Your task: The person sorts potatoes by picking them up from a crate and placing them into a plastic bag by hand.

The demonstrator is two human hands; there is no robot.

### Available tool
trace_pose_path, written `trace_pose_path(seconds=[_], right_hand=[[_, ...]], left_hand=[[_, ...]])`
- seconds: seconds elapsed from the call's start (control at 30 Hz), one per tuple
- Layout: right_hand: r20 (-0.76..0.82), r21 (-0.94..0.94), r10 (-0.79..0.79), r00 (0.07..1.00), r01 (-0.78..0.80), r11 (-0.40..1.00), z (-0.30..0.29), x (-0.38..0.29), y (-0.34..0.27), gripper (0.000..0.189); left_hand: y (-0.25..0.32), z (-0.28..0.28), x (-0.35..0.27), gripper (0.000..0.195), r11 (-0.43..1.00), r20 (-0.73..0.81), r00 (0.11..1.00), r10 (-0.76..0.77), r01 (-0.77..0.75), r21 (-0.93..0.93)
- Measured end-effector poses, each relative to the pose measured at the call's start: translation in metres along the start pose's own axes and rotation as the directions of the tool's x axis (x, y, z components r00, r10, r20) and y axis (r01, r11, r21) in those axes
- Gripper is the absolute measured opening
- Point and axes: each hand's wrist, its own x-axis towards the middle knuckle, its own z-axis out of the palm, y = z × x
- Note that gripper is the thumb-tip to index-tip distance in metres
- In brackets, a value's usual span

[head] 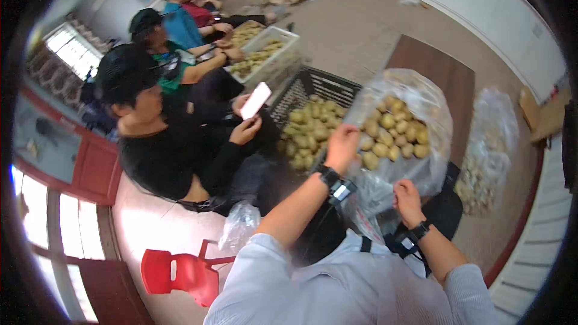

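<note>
In front of me lies a clear plastic bag (435,113), opened wide, with many small yellow-brown produce pieces (393,133) in it; potatoes or kiwifruit, I cannot tell which. At the bag's left side is my left hand (342,148), blurred, its fingers bent and their tips close together. My right hand (407,201) is at the bag's near edge with curled fingers. Whether either hand pinches the film is unclear. Left of the bag, a black slatted plastic crate (332,82) holds similar greenish-yellow produce (311,128).
A person in black (153,167) sits to my left holding a phone (255,101). Other people sit beyond, beside a white crate (284,38) of produce. A brown board (429,65) lies under the bag. Another filled plastic bag (487,158) is at right; a red chair (189,273) stands behind left.
</note>
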Motion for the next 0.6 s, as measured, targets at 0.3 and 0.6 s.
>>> trace_pose_path(seconds=[0.3,0.6], right_hand=[[0.247,-0.584,-0.576,0.78,0.594,0.553,0.053,0.073,-0.008,0.018],[0.475,-0.68,-0.486,0.733,0.657,0.327,0.107,0.087,-0.012,0.023]], left_hand=[[-0.033,-0.032,0.036,0.024,0.94,0.392,0.861,-0.323,0.245,0.236],[-0.062,-0.069,0.061,0.037,0.931,0.156,0.956,-0.247,0.189,0.313]])
